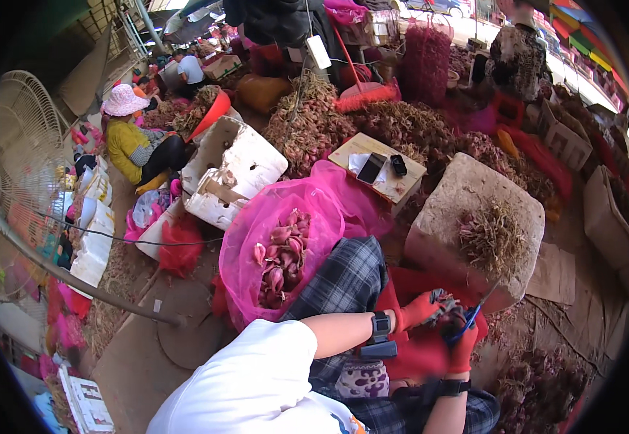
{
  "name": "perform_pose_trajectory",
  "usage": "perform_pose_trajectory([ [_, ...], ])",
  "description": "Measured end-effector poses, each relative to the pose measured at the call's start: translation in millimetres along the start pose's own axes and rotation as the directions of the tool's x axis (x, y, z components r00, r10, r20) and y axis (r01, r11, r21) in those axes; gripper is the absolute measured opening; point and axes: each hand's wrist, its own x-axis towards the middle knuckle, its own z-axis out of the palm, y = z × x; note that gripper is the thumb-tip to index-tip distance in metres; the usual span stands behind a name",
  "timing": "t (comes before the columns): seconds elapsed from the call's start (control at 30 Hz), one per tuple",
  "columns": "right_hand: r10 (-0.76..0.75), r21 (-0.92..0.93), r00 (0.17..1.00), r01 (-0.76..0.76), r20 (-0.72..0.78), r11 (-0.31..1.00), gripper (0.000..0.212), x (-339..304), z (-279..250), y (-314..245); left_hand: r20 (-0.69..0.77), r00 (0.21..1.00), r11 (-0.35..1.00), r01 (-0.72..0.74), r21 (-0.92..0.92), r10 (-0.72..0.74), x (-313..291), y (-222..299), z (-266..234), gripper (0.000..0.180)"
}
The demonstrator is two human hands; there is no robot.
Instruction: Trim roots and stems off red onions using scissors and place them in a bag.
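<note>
Both my hands wear red gloves and are close together over my lap, at the lower right. My right hand (462, 356) is closed around blue-handled scissors (469, 325), whose blade points up toward a pale foam block (430, 230). My left hand (419, 311) is closed on a dark shallot (450, 318), partly hidden by the fingers and gloves. A clump of dry-stalked shallots (494, 239) lies on the foam block just beyond my hands. To the left of my knee, an open pink mesh bag (238, 246) holds several trimmed shallots (283, 257).
A standing fan (21, 152) rises at the left, its pole crossing the floor. A white foam box (260, 163) and a carton (343, 155) bearing a phone (371, 168) stand ahead. Shallot heaps (408, 126) lie behind. A person in yellow (128, 148) sits at left.
</note>
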Motion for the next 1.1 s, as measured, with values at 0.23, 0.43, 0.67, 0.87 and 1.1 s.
perform_pose_trajectory([
  [0.23,0.196,-0.196,0.935,-0.142,0.294,0.97,0.017,-23,-14,5,-0.004,0.999,0.712,-0.028,0.702,0.044,-20,21,6,0.033],
  [0.43,-0.308,-0.462,0.799,0.562,0.516,0.686,0.011,-24,-22,1,0.205,0.978,0.776,-0.101,0.622,-0.037,-27,57,13,0.038],
  [0.67,0.124,0.127,0.971,-0.152,0.204,0.98,0.014,-19,-16,-3,0.101,0.995,0.974,-0.042,0.224,0.02,-21,29,19,0.03],
  [0.87,0.193,0.231,0.976,-0.166,-0.099,0.959,0.008,-12,-6,-15,-0.019,1.0,0.989,0.005,0.145,-0.003,-13,16,15,0.018],
  [1.1,0.047,-0.104,0.999,-0.044,0.023,0.994,0.012,-22,-22,16,-0.076,0.976,0.699,0.199,0.687,-0.204,-28,26,36,0.041],
])
